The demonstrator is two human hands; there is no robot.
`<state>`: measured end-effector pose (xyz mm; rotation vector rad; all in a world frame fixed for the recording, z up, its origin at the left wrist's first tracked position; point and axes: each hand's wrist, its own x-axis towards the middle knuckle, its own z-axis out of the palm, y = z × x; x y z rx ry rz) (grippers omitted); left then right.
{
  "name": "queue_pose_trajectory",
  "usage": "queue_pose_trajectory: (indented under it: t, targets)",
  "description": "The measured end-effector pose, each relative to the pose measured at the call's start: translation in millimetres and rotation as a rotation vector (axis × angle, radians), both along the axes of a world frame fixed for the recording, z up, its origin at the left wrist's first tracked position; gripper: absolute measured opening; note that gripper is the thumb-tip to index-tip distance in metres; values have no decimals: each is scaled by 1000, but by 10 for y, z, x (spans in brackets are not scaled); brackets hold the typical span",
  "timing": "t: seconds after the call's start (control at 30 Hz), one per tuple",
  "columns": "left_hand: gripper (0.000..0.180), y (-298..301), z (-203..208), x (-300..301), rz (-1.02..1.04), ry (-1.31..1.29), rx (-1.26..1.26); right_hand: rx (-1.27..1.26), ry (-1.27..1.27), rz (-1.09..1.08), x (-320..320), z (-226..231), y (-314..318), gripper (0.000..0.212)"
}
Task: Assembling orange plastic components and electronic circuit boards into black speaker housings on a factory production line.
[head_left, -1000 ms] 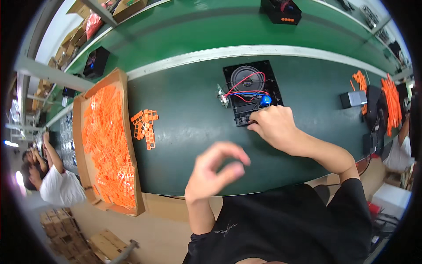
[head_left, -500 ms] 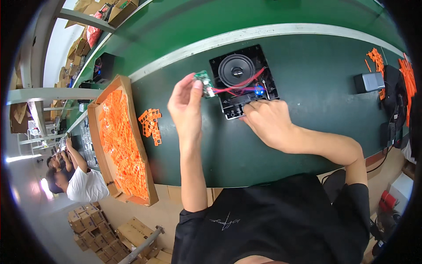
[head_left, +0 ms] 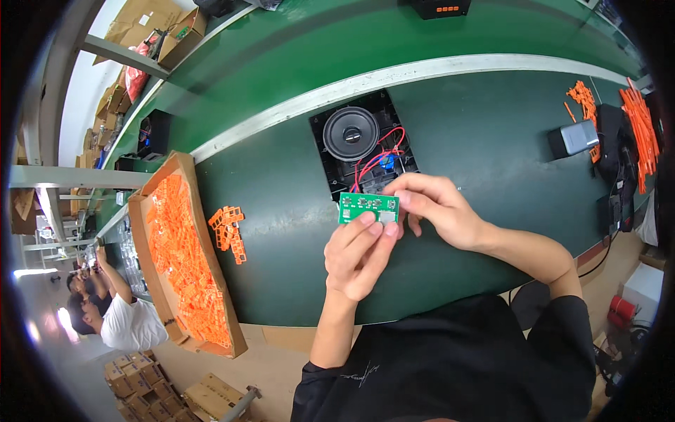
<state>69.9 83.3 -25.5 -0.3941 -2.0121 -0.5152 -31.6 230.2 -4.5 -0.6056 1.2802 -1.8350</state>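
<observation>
My left hand (head_left: 357,259) grips a small green circuit board (head_left: 369,202) from below, its fingers over the lower edge. Small buttons line the board's upward face. My right hand (head_left: 446,214) pinches the board's right end between thumb and forefinger; its other fingertips are partly hidden. Just beyond the board lies an open black speaker housing (head_left: 325,163), tilted on the green bench. A round speaker cone (head_left: 350,133) is set in it. Red wires (head_left: 362,169) run from the housing towards the board, past a blue part (head_left: 387,162).
On the left stands a cardboard tray (head_left: 228,309) full of orange frames, with several loose orange frames (head_left: 228,232) beside it. A grey-black box (head_left: 573,138) and orange strips (head_left: 640,133) lie at the right. A white ledge (head_left: 422,69) crosses behind. Other people (head_left: 130,320) sit far left.
My left hand has brought the circuit board right and nearer to me, turning its buttoned face up. My right hand has left the housing for the board. The blue glow in the housing has faded.
</observation>
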Motion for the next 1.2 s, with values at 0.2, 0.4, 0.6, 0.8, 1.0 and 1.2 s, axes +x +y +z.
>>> queue_pose_trajectory:
  t: [0.2, 0.4, 0.6, 0.8, 1.0, 1.2]
  targets:
    - [28, -12, -127, 9, -1, -102, -28, 101, 17, -66, -113, 16, 6, 24]
    - [28, 16, -186, 30, 21, -104, 2, 197, -268, 16, -77, 11, 55, 19]
    - [29, 46, -212, -36, 1, -164, 50, 208, -228, -15, -156, 44, 63, 17]
    - [47, -6, 109, -88, 192, -366, 620, 346, 541, -315, -133, 167, 76, 2]
    - [14, -183, 284, -62, 235, -573, 558, 302, 960, -378, -69, 200, 34, 11]
    - [6, -199, 327, -211, 171, -595, 511, 192, 1065, -415, -260, 147, 39, 14]
